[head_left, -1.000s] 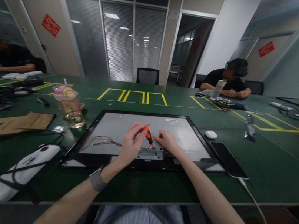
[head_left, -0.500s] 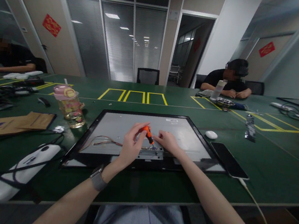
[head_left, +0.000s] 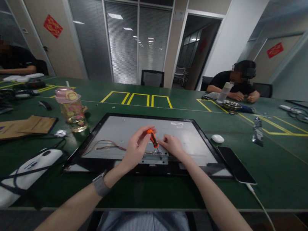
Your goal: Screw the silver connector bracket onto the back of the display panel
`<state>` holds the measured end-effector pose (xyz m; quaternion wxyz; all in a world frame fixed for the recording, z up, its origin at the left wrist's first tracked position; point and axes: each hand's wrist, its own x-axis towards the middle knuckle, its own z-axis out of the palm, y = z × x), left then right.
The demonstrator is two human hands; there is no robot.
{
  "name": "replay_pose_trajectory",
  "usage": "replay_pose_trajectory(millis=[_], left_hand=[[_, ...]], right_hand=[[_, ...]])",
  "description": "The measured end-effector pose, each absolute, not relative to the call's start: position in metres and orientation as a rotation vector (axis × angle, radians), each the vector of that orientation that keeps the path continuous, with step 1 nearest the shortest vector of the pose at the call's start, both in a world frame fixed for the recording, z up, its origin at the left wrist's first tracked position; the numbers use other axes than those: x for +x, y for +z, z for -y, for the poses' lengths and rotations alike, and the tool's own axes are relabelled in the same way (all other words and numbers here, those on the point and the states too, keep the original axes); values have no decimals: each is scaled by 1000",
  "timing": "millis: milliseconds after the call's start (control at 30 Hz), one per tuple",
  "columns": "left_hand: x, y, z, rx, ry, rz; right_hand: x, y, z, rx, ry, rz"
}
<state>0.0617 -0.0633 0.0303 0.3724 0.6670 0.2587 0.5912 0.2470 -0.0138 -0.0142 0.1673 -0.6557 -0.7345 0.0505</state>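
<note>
A flat display panel (head_left: 191, 134) lies face down on the green table in front of me, its grey metal back up. My left hand (head_left: 135, 148) pinches the orange handle of a small screwdriver (head_left: 152, 137), whose tip points down at a metal bracket strip (head_left: 155, 158) near the panel's front edge. My right hand (head_left: 173, 146) rests on the panel just right of the tip, fingers curled together at the bracket. Thin coloured wires (head_left: 103, 145) run left from the bracket.
A pink-lidded bottle (head_left: 70, 108), brown paper (head_left: 7, 128) and a white device with black cables (head_left: 19, 176) lie left. A white mouse (head_left: 217, 138) and a phone (head_left: 235, 165) on a cable lie right. Other people sit at the far left and far right.
My left hand's fingers have shifted slightly on the screwdriver handle, which has tilted a little. The right hand and panel have stayed put.
</note>
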Motion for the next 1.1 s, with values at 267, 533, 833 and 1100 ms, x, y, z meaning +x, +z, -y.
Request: replay_pose_trajectory(millis=[267, 533, 833, 1100], left_hand=[[60, 34, 64, 1783, 1643, -783], [59, 31, 65, 1830, 1553, -663], [58, 36, 64, 1845, 1594, -724], [60, 29, 62, 1787, 1589, -736]], right_hand=[[248, -16, 13, -1846, 153, 2100], [247, -12, 15, -1859, 143, 2086], [248, -17, 13, -1844, 141, 2089], [248, -16, 13, -1818, 138, 2091]])
